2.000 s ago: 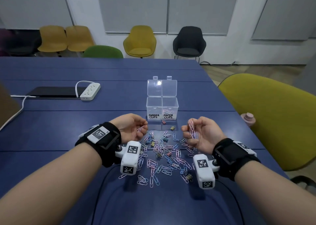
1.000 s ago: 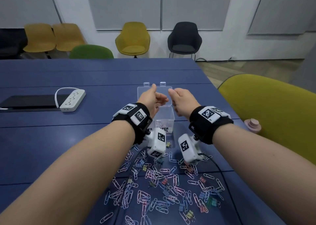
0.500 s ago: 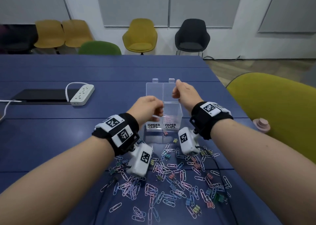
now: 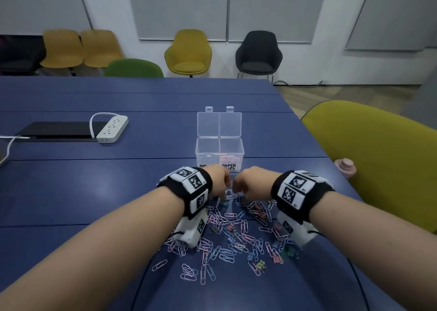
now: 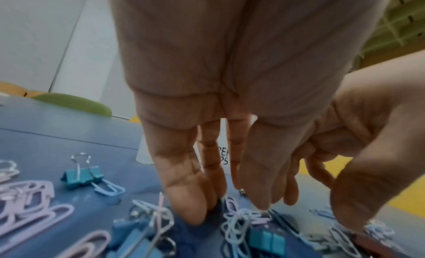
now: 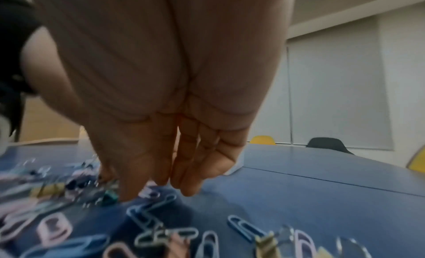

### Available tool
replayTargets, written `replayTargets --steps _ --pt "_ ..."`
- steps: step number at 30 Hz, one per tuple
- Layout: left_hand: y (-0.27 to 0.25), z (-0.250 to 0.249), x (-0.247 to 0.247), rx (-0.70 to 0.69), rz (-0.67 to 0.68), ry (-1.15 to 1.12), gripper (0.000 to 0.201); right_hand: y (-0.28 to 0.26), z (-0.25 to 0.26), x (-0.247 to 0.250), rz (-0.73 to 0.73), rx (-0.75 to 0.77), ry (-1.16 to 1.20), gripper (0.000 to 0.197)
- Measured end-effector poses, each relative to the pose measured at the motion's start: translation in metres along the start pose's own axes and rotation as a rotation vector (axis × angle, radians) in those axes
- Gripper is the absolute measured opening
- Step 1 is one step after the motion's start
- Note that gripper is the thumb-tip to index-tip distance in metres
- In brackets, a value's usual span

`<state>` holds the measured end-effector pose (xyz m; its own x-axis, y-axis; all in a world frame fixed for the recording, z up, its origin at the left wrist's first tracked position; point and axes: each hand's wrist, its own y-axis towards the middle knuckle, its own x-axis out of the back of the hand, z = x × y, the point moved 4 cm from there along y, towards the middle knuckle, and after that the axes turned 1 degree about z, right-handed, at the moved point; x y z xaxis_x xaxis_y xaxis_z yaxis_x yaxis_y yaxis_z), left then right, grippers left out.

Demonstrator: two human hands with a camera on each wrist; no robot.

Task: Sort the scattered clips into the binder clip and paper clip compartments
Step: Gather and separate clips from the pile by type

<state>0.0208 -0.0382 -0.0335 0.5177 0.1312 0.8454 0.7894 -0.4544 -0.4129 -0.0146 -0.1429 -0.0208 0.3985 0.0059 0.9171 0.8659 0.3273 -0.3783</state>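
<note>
A clear two-compartment box (image 4: 199,150) stands open, with pink paper clips (image 4: 229,159) in its right compartment, labelled PAPER CLIPS. Scattered paper clips and small binder clips (image 4: 236,230) lie in front of it. My left hand (image 4: 218,183) and right hand (image 4: 248,185) are side by side at the pile's far edge, fingers pointing down. In the left wrist view my left hand (image 5: 230,207) touches tangled pale clips (image 5: 239,220) with straight fingertips; a teal binder clip (image 5: 80,176) lies left. In the blurred right wrist view my right hand (image 6: 156,189) reaches the clips with straight fingers.
A white power strip (image 4: 112,129) and a dark flat device (image 4: 54,131) sit at the table's far left. A yellow-green chair (image 4: 378,159) stands close on the right, with a small pink object (image 4: 344,166) beside the table's edge.
Both hands carried paper clips up to the box, then came back down toward me. They now rest on the pile's far edge with nothing seen in them.
</note>
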Motion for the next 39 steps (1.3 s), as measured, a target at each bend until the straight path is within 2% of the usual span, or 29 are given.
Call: replayTargets --steps 3,8,11,13,18,23,27,30,33,35,37,39 --pt "0.005 -0.011 -0.005 -0.033 0.018 0.198 0.041 0.003 0.007 -0.01 0.027 0.008 -0.079 0.04" --pt "0.02 -0.016 -0.014 0.031 -0.017 0.316 0.035 0.002 0.014 -0.014 0.012 0.027 -0.155 0.035" --pt "0.023 -0.018 -0.015 0.075 0.005 0.343 0.032 -0.002 0.018 -0.013 -0.011 0.021 -0.178 0.03" --pt "0.024 -0.016 -0.014 0.089 0.016 0.36 0.022 -0.004 0.018 -0.014 -0.014 -0.008 -0.169 0.026" --pt "0.042 -0.001 -0.022 0.147 0.059 0.387 0.031 -0.002 0.017 -0.02 0.009 -0.1 -0.176 0.018" --pt "0.019 -0.006 -0.023 0.092 0.036 0.376 0.015 0.003 0.015 -0.028 0.058 -0.141 -0.15 0.031" --pt "0.014 -0.004 -0.024 0.054 -0.008 0.332 0.029 0.0 0.016 -0.031 0.054 -0.153 -0.136 0.035" --pt "0.005 -0.002 -0.02 0.042 -0.035 0.242 0.025 -0.002 0.018 -0.033 0.065 -0.17 -0.142 0.041" --pt "-0.005 0.003 -0.01 0.023 -0.1 0.067 0.017 -0.004 0.021 -0.033 0.074 -0.165 -0.157 0.035" --pt "-0.012 0.009 -0.003 0.015 -0.155 -0.191 0.015 -0.005 0.023 -0.035 0.099 -0.151 -0.191 0.021" --pt "-0.017 0.019 0.0 0.031 -0.151 -0.539 0.024 -0.008 0.024 -0.036 0.095 -0.15 -0.203 0.007" --pt "-0.024 0.026 -0.001 0.042 -0.108 -0.904 0.025 -0.011 0.025 -0.035 0.061 -0.144 -0.178 0.009"
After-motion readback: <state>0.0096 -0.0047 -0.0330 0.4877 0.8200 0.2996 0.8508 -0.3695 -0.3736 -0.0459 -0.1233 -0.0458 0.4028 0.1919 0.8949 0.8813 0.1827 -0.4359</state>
